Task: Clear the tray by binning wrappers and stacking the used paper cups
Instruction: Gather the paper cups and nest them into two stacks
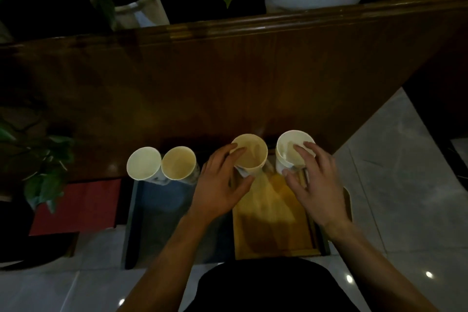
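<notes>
Left hand [222, 185] grip wrapped round tan cup [250, 153]; right hand [312, 185] grip round white cup [293, 148]. Both cups upright at far end of wooden tray [273, 230], likely for nesting. Two more cups [162, 163] stand just left, off tray. No wrappers visible.

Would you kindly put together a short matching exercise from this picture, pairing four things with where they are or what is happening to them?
Things:
1. leftmost cup
2. left hand
3. right hand
4. wooden tray

States:
A. grips the white cup at far right
B. stands unheld on the blue tray
C. lies under both hands
D. grips the tan-looking cup

Pairs: 1-B, 2-D, 3-A, 4-C
</notes>
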`<state>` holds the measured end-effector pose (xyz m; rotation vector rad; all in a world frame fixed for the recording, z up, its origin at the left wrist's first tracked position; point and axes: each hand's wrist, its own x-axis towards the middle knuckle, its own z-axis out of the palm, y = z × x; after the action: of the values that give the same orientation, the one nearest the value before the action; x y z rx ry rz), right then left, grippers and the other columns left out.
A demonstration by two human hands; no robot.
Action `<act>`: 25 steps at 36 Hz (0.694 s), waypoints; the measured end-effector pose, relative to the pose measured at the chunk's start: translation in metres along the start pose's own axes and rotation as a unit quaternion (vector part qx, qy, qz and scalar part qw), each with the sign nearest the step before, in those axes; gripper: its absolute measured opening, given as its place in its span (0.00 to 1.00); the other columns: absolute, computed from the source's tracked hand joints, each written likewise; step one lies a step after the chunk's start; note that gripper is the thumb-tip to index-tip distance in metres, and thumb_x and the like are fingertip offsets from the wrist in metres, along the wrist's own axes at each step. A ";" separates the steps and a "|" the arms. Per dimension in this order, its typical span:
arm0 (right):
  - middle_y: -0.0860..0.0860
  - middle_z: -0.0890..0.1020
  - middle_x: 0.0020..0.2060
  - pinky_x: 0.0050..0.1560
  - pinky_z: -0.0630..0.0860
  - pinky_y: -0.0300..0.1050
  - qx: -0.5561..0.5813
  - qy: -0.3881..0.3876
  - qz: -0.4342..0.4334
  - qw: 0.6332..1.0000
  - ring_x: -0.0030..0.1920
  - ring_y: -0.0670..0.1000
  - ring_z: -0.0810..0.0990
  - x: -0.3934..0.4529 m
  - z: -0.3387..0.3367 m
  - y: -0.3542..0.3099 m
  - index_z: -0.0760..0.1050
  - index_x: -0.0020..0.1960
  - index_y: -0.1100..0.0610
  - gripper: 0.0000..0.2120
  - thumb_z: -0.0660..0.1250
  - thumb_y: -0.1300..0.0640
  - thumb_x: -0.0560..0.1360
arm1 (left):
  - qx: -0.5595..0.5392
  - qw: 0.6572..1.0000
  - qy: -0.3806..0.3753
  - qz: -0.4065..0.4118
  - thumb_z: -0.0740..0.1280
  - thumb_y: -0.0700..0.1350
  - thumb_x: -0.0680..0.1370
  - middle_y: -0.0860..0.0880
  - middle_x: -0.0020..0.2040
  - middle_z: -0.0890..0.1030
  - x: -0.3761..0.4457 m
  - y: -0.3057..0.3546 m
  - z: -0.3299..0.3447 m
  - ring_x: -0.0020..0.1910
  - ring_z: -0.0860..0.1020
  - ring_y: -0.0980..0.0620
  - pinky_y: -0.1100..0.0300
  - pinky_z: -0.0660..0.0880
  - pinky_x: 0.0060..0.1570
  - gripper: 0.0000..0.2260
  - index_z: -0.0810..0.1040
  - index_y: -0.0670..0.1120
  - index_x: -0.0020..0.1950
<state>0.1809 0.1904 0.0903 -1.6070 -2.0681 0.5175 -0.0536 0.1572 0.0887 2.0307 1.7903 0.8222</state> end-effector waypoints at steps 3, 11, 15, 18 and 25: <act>0.48 0.66 0.69 0.61 0.73 0.54 0.008 0.006 0.007 1.000 0.69 0.53 0.64 -0.020 0.007 -0.008 0.67 0.70 0.48 0.24 0.59 0.39 0.77 | -0.025 0.999 0.011 -0.017 0.65 0.59 0.77 0.52 0.71 0.68 -0.020 -0.003 -0.007 0.69 0.67 0.54 0.61 0.67 0.65 0.26 0.68 0.50 0.72; 0.49 0.78 0.59 0.58 0.73 0.52 -0.024 -0.108 -0.009 0.994 0.61 0.54 0.73 -0.061 0.029 -0.020 0.78 0.62 0.51 0.16 0.65 0.47 0.77 | -0.035 0.996 -0.033 -0.072 0.61 0.62 0.77 0.55 0.66 0.73 -0.078 -0.021 -0.019 0.63 0.74 0.56 0.54 0.78 0.56 0.22 0.73 0.54 0.68; 0.45 0.74 0.64 0.61 0.70 0.48 -0.097 -0.252 -0.004 0.963 0.64 0.51 0.70 -0.066 0.039 -0.028 0.72 0.66 0.46 0.19 0.58 0.42 0.78 | -0.019 0.992 -0.074 -0.095 0.62 0.63 0.76 0.54 0.64 0.76 -0.107 -0.036 -0.023 0.61 0.76 0.55 0.59 0.77 0.54 0.22 0.73 0.57 0.67; 0.44 0.72 0.66 0.59 0.70 0.46 -0.127 -0.311 0.000 0.942 0.65 0.50 0.69 -0.068 0.049 -0.037 0.69 0.68 0.44 0.19 0.56 0.41 0.78 | 0.006 0.988 -0.114 -0.100 0.60 0.64 0.76 0.56 0.63 0.76 -0.127 -0.052 -0.028 0.59 0.76 0.56 0.62 0.74 0.53 0.21 0.75 0.58 0.65; 0.45 0.72 0.66 0.58 0.69 0.47 -0.154 -0.361 -0.010 0.920 0.65 0.51 0.70 -0.070 0.076 -0.056 0.68 0.67 0.42 0.21 0.57 0.40 0.76 | 0.066 0.951 -0.264 -0.149 0.55 0.69 0.73 0.57 0.63 0.76 -0.152 -0.092 -0.051 0.60 0.77 0.55 0.60 0.74 0.56 0.27 0.74 0.58 0.65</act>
<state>0.1078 0.1080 0.0502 -1.7293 -2.8176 0.9259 -0.1661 0.0173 0.0432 1.7627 1.7913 0.0558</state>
